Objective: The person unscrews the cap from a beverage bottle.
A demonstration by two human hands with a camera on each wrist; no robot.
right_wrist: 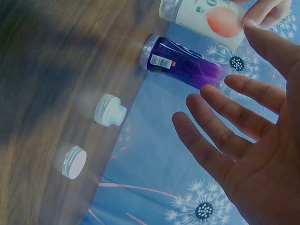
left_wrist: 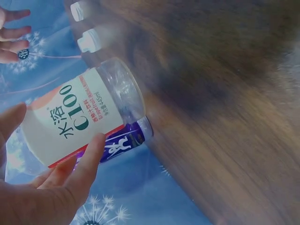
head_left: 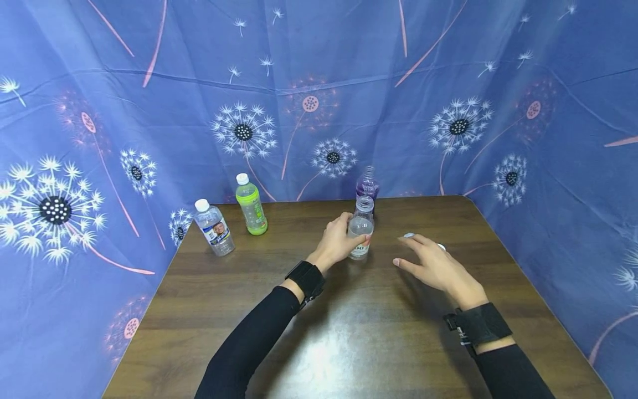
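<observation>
Clasping C100 bottle [head_left: 361,226] inside left grip [head_left: 336,242]; right grip [head_left: 435,265] spread, seemingly above table [head_left: 379,338].

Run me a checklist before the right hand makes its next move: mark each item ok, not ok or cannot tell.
1. Left hand has hold of the C100 bottle: ok, gripping its side.
2. Right hand free: ok, fingers spread, holding nothing.
3. C100 bottle closed: not ok, its mouth is bare.
4. Purple bottle closed: not ok, no cap on it either.
5. Stepped cap and flat cap both on the table: ok, lying apart.
6. Which cap fits which bottle: cannot tell.
</observation>
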